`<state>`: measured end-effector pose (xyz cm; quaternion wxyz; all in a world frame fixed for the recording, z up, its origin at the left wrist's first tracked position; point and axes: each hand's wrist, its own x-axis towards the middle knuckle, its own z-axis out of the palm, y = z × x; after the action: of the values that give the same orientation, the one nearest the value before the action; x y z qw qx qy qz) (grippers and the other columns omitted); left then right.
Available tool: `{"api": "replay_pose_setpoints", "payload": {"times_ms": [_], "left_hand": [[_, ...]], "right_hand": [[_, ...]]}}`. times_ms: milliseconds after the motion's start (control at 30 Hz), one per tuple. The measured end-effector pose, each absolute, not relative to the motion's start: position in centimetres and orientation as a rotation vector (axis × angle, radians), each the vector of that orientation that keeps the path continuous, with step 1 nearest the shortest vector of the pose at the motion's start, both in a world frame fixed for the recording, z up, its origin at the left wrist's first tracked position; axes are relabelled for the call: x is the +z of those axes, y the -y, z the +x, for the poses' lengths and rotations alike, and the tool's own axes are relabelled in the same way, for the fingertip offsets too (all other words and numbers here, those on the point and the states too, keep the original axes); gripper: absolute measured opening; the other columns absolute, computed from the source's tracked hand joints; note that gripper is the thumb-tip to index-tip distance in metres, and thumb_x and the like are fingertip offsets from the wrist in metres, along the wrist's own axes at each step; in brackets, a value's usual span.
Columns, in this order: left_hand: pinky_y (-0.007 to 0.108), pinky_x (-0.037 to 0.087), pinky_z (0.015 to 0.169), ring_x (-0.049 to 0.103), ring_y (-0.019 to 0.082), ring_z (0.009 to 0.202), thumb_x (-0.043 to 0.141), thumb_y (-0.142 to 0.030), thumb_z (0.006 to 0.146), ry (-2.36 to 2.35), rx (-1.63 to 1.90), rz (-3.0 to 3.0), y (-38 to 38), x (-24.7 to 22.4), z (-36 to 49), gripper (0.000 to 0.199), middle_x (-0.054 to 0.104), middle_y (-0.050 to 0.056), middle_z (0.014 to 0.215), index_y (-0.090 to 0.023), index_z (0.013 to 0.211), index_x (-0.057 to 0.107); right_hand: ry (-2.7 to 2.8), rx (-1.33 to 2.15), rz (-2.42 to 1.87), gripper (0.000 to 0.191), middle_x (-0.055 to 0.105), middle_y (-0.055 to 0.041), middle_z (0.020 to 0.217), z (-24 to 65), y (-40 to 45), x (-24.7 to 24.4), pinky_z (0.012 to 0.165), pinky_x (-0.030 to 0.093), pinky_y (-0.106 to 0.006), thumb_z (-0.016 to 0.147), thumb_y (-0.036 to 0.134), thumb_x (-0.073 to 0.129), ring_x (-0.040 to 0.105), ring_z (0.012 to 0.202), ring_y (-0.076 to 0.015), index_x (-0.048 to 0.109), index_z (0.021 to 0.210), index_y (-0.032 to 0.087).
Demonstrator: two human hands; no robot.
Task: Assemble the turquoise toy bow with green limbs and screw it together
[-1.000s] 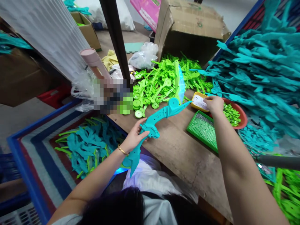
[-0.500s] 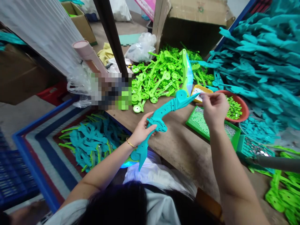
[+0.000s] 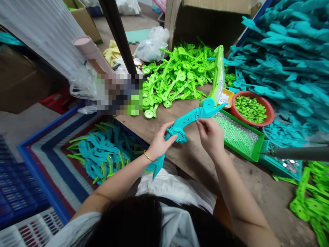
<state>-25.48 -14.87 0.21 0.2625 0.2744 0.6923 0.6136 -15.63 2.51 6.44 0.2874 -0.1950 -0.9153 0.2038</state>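
My left hand [image 3: 159, 141] is wrapped round the middle of a long, curved turquoise plastic toy part [image 3: 187, 118] and holds it above the workbench. A bright green arm [image 3: 218, 68] with a clear strip stands up from the round joint at the part's far end. My right hand [image 3: 212, 135] is closed in a pinch against the part's near edge, beside small holes in its face. Whatever sits between those fingertips, if anything, is too small to name. The pointed lower end of the part shows below my left wrist.
Green plastic arms [image 3: 177, 77] lie heaped at the back, with turquoise parts [image 3: 288, 61] piled high on the right. A green tray [image 3: 253, 156] of small metal pieces, a red bowl [image 3: 269, 111] and a yellow dish [image 3: 230, 93] stand nearby. A blue-rimmed crate [image 3: 28, 144] holds more parts at left.
My right hand has moved from beside the yellow dish, leftward and down, to the turquoise part's edge. The part, with its green arm, has shifted slightly right in view.
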Motion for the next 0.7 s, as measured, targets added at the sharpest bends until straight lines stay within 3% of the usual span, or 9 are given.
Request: {"api": "replay_pose_setpoints", "payload": {"times_ms": [100, 200, 300, 467, 700], "left_hand": [[0.031, 0.055, 0.091, 0.066, 0.018, 0.103, 0.063, -0.027, 0.086, -2.098, 1.604, 0.952, 15.1, 0.5, -25.0, 0.05, 0.066, 0.007, 0.119, -0.022, 0.134, 0.049], [0.032, 0.049, 0.102, 0.061, 0.019, 0.117, 0.061, -0.025, 0.088, -2.242, 1.532, 1.131, 15.3, 1.2, -24.5, 0.048, 0.062, 0.006, 0.13, -0.023, 0.135, 0.049], [0.031, 0.05, 0.101, 0.062, 0.019, 0.116, 0.059, -0.027, 0.09, -2.326, 1.458, 1.248, 15.6, 1.6, -24.0, 0.048, 0.063, 0.006, 0.128, -0.024, 0.137, 0.049], [0.034, 0.056, 0.09, 0.068, 0.019, 0.097, 0.056, -0.028, 0.091, -2.396, 1.309, 1.382, 16.0, 1.9, -23.4, 0.048, 0.068, 0.008, 0.113, -0.023, 0.138, 0.049], [0.031, 0.05, 0.104, 0.06, 0.018, 0.121, 0.062, -0.025, 0.088, -2.193, 1.494, 1.273, 16.0, 2.5, -23.3, 0.049, 0.061, 0.005, 0.134, -0.023, 0.135, 0.05]], "right_hand": [[2.519, 0.405, -0.594, 0.022, 0.065, -0.0059, 0.076, -15.5, -2.2, 6.1, 0.063, 0.042, -0.027, 0.092, 0.032, 0.053, 0.058, 0.07, -0.0154, 0.067, 0.083, 0.017], [2.598, 0.314, -0.685, 0.024, 0.063, -0.0055, 0.072, -15.3, -1.8, 6.3, 0.059, 0.036, -0.026, 0.09, 0.033, 0.051, 0.054, 0.066, -0.0145, 0.063, 0.076, 0.017], [2.686, 0.251, -0.747, 0.022, 0.061, -0.005, 0.071, -15.1, -1.6, 7.2, 0.057, 0.03, -0.026, 0.087, 0.031, 0.051, 0.05, 0.062, -0.014, 0.061, 0.073, 0.017], [2.871, 0.249, -0.784, 0.02, 0.059, -0.0036, 0.069, -14.3, -1.7, 9.4, 0.056, 0.024, -0.027, 0.084, 0.028, 0.052, 0.046, 0.059, -0.0137, 0.054, 0.067, 0.019], [2.628, 0.614, -0.733, 0.02, 0.062, -0.0016, 0.071, -12.8, -2.1, 8.9, 0.06, 0.035, -0.025, 0.089, 0.037, 0.053, 0.054, 0.061, -0.0132, 0.058, 0.082, 0.019]]}}
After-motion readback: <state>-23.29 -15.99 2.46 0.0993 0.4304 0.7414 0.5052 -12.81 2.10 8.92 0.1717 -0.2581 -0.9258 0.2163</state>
